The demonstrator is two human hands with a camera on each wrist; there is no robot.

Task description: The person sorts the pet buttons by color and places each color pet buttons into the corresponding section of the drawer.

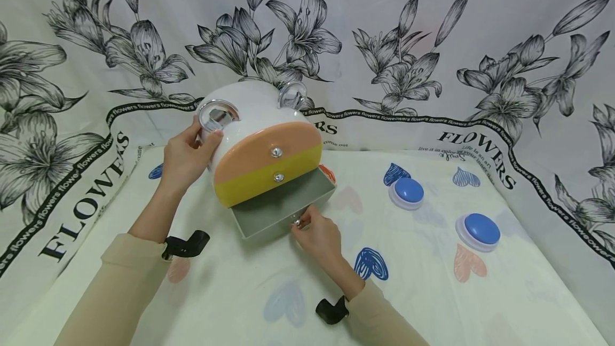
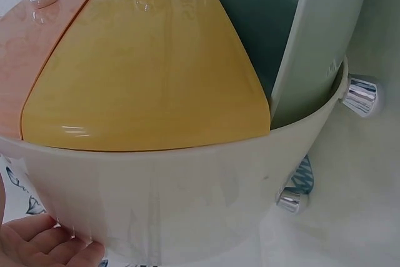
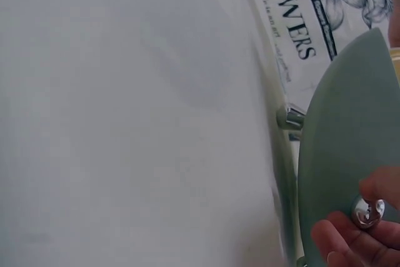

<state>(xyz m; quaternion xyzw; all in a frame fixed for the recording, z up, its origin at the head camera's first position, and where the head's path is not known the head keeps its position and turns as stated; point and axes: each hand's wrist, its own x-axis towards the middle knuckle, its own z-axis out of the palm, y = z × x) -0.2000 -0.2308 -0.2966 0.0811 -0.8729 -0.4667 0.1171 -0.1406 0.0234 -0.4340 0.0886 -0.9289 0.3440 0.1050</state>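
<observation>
A rounded white cabinet (image 1: 250, 95) with an orange drawer (image 1: 254, 148), a yellow drawer (image 1: 259, 178) and a grey-green bottom drawer (image 1: 269, 226) stands on the table. The bottom drawer is pulled out, its visible inside bare. My right hand (image 1: 319, 234) pinches that drawer's silver knob (image 3: 367, 212) between thumb and fingers. At the cabinet's upper left, my left hand (image 1: 187, 156) grips the white body beside a round silver-rimmed fitting (image 1: 218, 115), its thumb on the front edge. In the left wrist view, several fingertips (image 2: 56, 242) press against the white side.
Two blue push buttons on white bases, a farther one (image 1: 409, 191) and a nearer one (image 1: 482, 229), sit to the right on the heart-printed cloth (image 1: 413, 303). Behind the cabinet hangs a flower-printed curtain (image 1: 336, 84). Silver feet (image 2: 362, 95) show under the cabinet.
</observation>
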